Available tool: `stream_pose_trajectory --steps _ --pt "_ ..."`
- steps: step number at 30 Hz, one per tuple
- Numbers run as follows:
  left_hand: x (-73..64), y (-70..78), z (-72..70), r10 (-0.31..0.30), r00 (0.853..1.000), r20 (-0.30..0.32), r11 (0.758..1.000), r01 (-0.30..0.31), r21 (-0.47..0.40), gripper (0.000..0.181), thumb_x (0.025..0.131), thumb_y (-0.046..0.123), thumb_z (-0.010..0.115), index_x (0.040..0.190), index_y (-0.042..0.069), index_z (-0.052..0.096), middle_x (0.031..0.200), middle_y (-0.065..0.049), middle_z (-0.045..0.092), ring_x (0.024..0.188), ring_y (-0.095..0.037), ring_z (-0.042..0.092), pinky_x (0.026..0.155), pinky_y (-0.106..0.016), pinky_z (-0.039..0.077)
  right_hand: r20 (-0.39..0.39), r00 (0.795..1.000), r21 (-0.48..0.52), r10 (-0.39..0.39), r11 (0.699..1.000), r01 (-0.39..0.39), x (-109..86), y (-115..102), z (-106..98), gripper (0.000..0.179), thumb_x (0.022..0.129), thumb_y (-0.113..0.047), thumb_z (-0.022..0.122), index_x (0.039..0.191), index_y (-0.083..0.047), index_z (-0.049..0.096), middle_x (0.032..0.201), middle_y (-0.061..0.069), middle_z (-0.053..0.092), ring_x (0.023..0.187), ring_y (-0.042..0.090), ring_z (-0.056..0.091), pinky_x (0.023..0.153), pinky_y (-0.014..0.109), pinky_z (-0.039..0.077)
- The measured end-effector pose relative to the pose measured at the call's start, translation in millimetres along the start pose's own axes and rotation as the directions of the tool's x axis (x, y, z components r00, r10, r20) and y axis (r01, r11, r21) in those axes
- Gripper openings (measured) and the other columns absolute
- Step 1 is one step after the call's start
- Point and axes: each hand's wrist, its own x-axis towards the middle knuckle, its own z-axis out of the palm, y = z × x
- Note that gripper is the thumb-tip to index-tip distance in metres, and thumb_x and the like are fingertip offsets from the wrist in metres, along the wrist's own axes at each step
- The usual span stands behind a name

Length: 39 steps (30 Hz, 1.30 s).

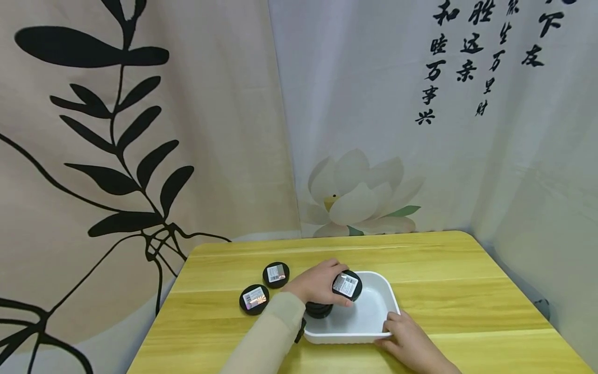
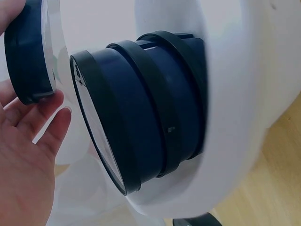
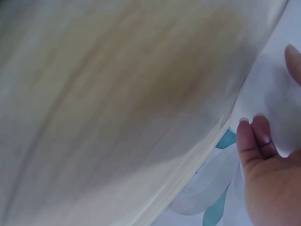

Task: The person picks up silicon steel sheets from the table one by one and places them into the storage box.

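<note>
In the head view my left hand (image 1: 315,283) holds a round black container (image 1: 347,285) over the white tray (image 1: 385,293), its white barcode label facing up. In the left wrist view, fingers and thumb pinch this container (image 2: 28,52) by its side. Just beside it, a stack of similar black containers (image 2: 141,108) stands in the tray near its left wall. My right hand (image 1: 411,340) grips the tray's front right corner, thumb and fingers on the rim. Two more black containers, one nearer (image 1: 254,299) and one farther (image 1: 276,275), lie on the table left of the tray.
A yellow wood-grain table (image 1: 462,291) bears everything. Behind it hangs a pale curtain (image 1: 224,130) printed with dark leaves, a lotus and writing. A small dark object (image 1: 300,331) sits by the tray's left front edge, partly hidden by the left sleeve.
</note>
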Motion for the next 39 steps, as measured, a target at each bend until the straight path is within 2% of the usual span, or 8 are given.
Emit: stream_pose_trajectory --steps 10,19,24,34,39 --pt "6.4 0.7 4.3 0.007 1.000 0.011 1.000 -0.007 -0.006 0.087 0.074 0.064 0.080 0.144 0.021 0.051 0.129 0.005 0.055 0.107 -0.007 0.054 0.096 -0.028 0.049 0.051 0.998 0.023 0.044 0.999 -0.045 -0.1 0 -1 0.021 0.083 -0.037 0.081 0.073 -0.027 0.064 0.081 -0.022 0.049 0.080 0.002 0.045 0.070 0.029 0.044" --pt "9.9 1.3 3.6 0.042 0.999 0.008 0.999 -0.042 0.004 0.084 0.075 0.059 0.082 0.142 0.018 0.053 0.129 0.004 0.056 0.108 -0.008 0.054 0.097 -0.025 0.048 0.016 1.000 0.006 0.022 1.000 -0.022 -0.9 0 0 0.023 0.081 -0.036 0.082 0.072 -0.027 0.063 0.081 -0.022 0.049 0.081 0.003 0.046 0.070 0.028 0.044" --pt "10.8 2.9 1.7 0.037 0.999 0.018 0.999 -0.037 -0.002 0.083 0.074 0.058 0.082 0.142 0.019 0.053 0.130 0.004 0.056 0.108 -0.008 0.054 0.096 -0.026 0.048 0.030 0.999 0.016 0.023 1.000 -0.023 -1.4 1 0 0.023 0.082 -0.037 0.081 0.072 -0.026 0.064 0.082 -0.022 0.049 0.081 0.003 0.045 0.069 0.028 0.044" --pt "17.1 5.3 6.5 0.043 0.999 0.031 0.999 -0.043 0.011 0.084 0.073 0.058 0.083 0.142 0.020 0.053 0.130 0.006 0.056 0.107 -0.006 0.054 0.096 -0.024 0.048 0.081 0.995 0.044 0.064 0.997 -0.068 -1.2 -1 -2 0.021 0.084 -0.038 0.080 0.074 -0.026 0.066 0.083 -0.022 0.049 0.082 0.003 0.045 0.071 0.027 0.044" --pt "21.6 8.1 9.2 0.041 0.998 0.048 0.999 -0.042 0.010 0.085 0.073 0.057 0.085 0.143 0.021 0.053 0.131 0.007 0.057 0.108 -0.006 0.055 0.096 -0.024 0.048 0.064 0.996 0.034 0.057 0.998 -0.059 -1.2 -1 -2 0.021 0.083 -0.037 0.080 0.074 -0.026 0.065 0.083 -0.022 0.050 0.084 0.003 0.046 0.072 0.028 0.046"
